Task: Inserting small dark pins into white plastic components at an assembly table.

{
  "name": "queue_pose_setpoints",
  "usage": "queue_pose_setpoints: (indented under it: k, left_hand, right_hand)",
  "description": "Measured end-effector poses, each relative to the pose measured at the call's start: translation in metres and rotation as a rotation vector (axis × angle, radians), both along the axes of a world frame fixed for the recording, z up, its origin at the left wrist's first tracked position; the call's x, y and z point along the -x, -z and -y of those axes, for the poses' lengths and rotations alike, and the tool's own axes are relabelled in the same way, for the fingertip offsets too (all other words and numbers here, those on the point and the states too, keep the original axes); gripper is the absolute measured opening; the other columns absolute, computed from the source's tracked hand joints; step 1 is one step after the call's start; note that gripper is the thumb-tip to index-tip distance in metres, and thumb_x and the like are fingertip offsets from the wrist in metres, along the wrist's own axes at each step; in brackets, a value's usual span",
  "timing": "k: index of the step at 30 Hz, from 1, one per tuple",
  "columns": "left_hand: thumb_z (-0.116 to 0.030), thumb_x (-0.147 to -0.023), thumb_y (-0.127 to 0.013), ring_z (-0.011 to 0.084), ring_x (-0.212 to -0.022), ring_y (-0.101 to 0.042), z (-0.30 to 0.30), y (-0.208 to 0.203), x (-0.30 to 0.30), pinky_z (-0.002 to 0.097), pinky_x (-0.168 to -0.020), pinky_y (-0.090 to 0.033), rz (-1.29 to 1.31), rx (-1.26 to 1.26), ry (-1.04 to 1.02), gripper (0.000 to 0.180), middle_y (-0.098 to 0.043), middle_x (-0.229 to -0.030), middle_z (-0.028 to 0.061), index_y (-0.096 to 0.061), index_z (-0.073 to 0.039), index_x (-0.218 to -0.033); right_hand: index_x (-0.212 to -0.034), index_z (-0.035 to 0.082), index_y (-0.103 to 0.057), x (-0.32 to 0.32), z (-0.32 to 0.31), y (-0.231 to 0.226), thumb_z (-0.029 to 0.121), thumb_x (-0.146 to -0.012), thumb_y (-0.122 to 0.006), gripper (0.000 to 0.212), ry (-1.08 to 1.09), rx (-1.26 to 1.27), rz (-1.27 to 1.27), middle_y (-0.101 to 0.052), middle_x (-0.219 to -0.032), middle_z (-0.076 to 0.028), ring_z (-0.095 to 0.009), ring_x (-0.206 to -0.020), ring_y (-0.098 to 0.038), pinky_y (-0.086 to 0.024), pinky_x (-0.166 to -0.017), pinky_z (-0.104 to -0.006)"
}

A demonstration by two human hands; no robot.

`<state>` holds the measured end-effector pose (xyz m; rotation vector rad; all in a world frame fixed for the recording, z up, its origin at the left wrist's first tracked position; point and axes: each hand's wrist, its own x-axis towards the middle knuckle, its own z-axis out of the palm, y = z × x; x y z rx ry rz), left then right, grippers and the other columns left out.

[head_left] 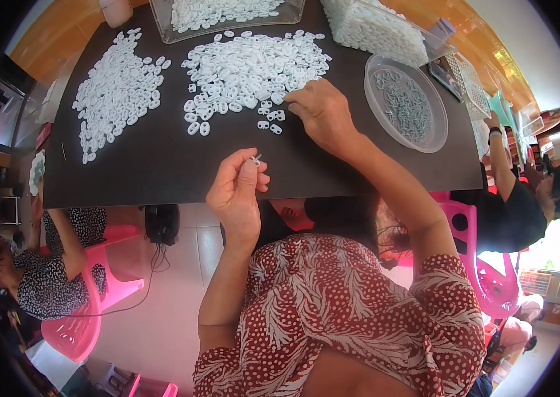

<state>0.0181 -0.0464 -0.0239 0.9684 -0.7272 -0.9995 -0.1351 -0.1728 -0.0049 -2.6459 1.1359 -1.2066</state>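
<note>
My left hand (235,192) is raised near the table's front edge. Its thumb and fingers pinch a small white plastic piece (255,161) with a thin grey pin-like bit sticking up. My right hand (325,118) is at the near right edge of the middle heap of white oval plastic parts (253,66). Its thumb and forefinger are pressed together, and whatever lies between them is hidden. Just left of those fingertips, several squarish white parts (271,119) lie apart from the heap.
A second white heap (118,92) spreads on the left of the dark table (161,165). At right stands a round clear tub (441,124) of small metal screws (404,109). Clear bins (161,30) of white parts line the back. People sit on both sides.
</note>
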Motion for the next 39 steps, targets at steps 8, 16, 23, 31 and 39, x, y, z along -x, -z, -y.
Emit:
queue_pose_setpoints:
  k: [8, 16, 23, 31, 39]
  left_hand:
    - [-0.007, -0.09, -0.057, 0.0098, -0.061, -0.056, -0.001, 0.0, 0.001, 0.0212, -0.054, -0.047, 0.03, -0.001, -0.005, 0.018, -0.063, -0.079, 0.0091, -0.06, 0.004, -0.103]
    - [-0.006, -0.09, -0.057, 0.0096, -0.061, -0.056, 0.0, 0.002, 0.001, 0.0213, -0.055, -0.047, 0.002, -0.002, 0.008, 0.018, -0.063, -0.08, 0.0095, -0.06, 0.005, -0.104]
    - [-0.005, -0.09, -0.056, 0.0094, -0.061, -0.056, -0.001, 0.002, 0.0, 0.0215, -0.054, -0.047, 0.025, 0.006, -0.008, 0.017, -0.064, -0.079, 0.0096, -0.06, 0.005, -0.103]
    - [-0.005, -0.09, -0.056, 0.01, -0.06, -0.056, -0.002, -0.001, 0.001, 0.0217, -0.054, -0.047, -0.003, -0.006, -0.002, 0.016, -0.063, -0.079, 0.0097, -0.061, 0.005, -0.102]
    - [-0.005, -0.089, -0.056, 0.0102, -0.059, -0.056, 0.0, -0.005, 0.001, 0.0216, -0.053, -0.046, 0.006, -0.005, -0.008, 0.016, -0.063, -0.077, 0.0093, -0.061, 0.005, -0.101]
  right_hand:
    - [-0.082, 0.007, -0.066, -0.009, 0.021, 0.001, 0.005, -0.07, -0.065, 0.012, 0.01, 0.053, -0.077, -0.056, -0.071, -0.01, -0.029, -0.072, -0.054, -0.044, -0.062, -0.0388]
    - [-0.068, 0.003, -0.058, -0.027, 0.033, 0.009, 0.002, -0.067, -0.061, 0.004, -0.056, 0.085, -0.214, -0.053, -0.071, -0.014, -0.03, -0.074, -0.052, -0.044, -0.062, -0.0407]
    - [-0.068, 0.003, -0.055, -0.028, 0.026, 0.002, 0.006, -0.069, -0.063, 0.008, -0.117, 0.039, -0.136, -0.052, -0.071, -0.012, -0.029, -0.072, -0.051, -0.043, -0.061, -0.0396]
    - [-0.071, 0.004, -0.055, 0.015, -0.021, -0.021, 0.005, -0.07, -0.065, 0.01, -0.11, 0.069, -0.28, -0.052, -0.072, -0.009, -0.028, -0.072, -0.051, -0.042, -0.062, -0.0376]
    - [-0.077, 0.006, -0.061, 0.045, -0.029, -0.019, 0.011, -0.07, -0.068, 0.012, 0.015, -0.313, -0.217, -0.055, -0.07, -0.01, -0.03, -0.075, -0.054, -0.044, -0.066, -0.0392]
